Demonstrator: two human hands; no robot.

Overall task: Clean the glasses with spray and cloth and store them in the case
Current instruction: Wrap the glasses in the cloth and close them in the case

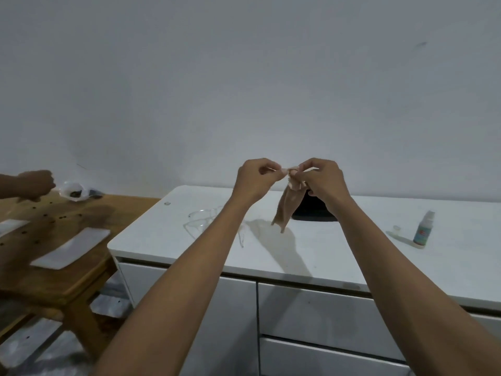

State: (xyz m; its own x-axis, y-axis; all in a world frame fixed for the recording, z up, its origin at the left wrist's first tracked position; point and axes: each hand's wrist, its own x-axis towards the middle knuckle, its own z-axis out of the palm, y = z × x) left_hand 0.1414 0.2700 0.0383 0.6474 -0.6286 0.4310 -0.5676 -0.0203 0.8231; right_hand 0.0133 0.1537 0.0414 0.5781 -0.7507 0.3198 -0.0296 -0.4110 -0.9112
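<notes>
Both my hands are raised above the white cabinet top (339, 248). My left hand (253, 180) and my right hand (322, 180) pinch the top edge of a beige cloth (286, 210), which hangs down between them. Clear-framed glasses (206, 221) lie on the cabinet top, partly hidden behind my left forearm. The black case (314, 211) sits behind the cloth and my right wrist. A small spray bottle (423, 229) stands upright at the right, its clear cap (396, 228) lying beside it.
A wooden table (54, 256) stands to the left with white sheets (71, 248), scattered dark bits and a plastic bag (77, 192). Another person's hand (35, 184) reaches over it. White drawers (311, 316) lie below the cabinet top; a plain wall is behind.
</notes>
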